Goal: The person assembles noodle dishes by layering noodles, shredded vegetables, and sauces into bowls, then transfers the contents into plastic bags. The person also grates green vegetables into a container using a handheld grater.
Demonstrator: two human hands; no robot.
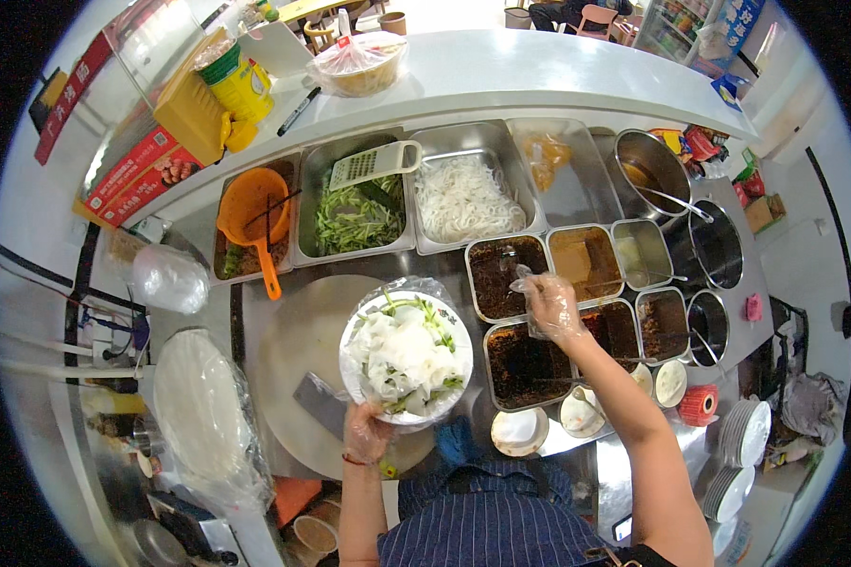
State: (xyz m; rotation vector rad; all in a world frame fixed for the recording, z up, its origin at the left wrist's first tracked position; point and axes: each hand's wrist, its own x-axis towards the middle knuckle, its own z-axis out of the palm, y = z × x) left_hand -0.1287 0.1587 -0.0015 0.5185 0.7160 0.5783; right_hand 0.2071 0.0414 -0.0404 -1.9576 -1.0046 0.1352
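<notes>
My left hand, in a clear plastic glove, grips the lower rim of a white bowl lined with a plastic bag. White noodle pieces and green cucumber shreds fill it. My right hand, gloved too, is held over the sauce trays with its fingers closed. Its fingertips are at the right side of a tray of dark chili sauce, where something shiny lies in the sauce. What the fingers hold, if anything, is hidden. A tray of brown paste sits just beyond the hand.
Behind the bowl stand steel trays of white noodles and cucumber shreds, with a grater resting across one. An orange strainer lies left. A round board is under the bowl. Small bowls and stacked plates stand right.
</notes>
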